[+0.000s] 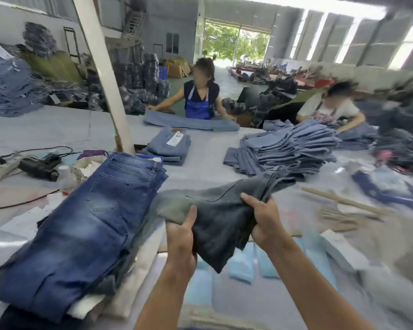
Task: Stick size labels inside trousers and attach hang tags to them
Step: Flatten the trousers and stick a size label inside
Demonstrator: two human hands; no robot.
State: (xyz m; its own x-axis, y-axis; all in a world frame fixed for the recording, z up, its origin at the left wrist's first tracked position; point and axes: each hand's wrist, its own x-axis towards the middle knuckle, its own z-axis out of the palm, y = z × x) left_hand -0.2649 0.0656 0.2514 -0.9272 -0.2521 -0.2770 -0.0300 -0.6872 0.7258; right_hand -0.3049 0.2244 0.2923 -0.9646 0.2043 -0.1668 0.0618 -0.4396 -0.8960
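A dark grey pair of trousers (221, 211) hangs in the air above the table, motion-blurred, gripped by both hands. My left hand (180, 236) clutches its lower left part with the thumb on top. My right hand (264, 221) grips the bunched fabric near the waistband edge. To the left lies a stack of dark blue jeans (81, 229), back pockets up. Light blue paper pieces (242, 265), possibly tags or labels, lie on the table under the held trousers.
A white slanted post (105, 75) rises from the table. A black tool (39, 166) and cables lie at the left. Folded light blue jeans (169, 145) and a bigger pile (286, 148) sit further back. Two people work across the table. A wooden stick (339, 200) lies right.
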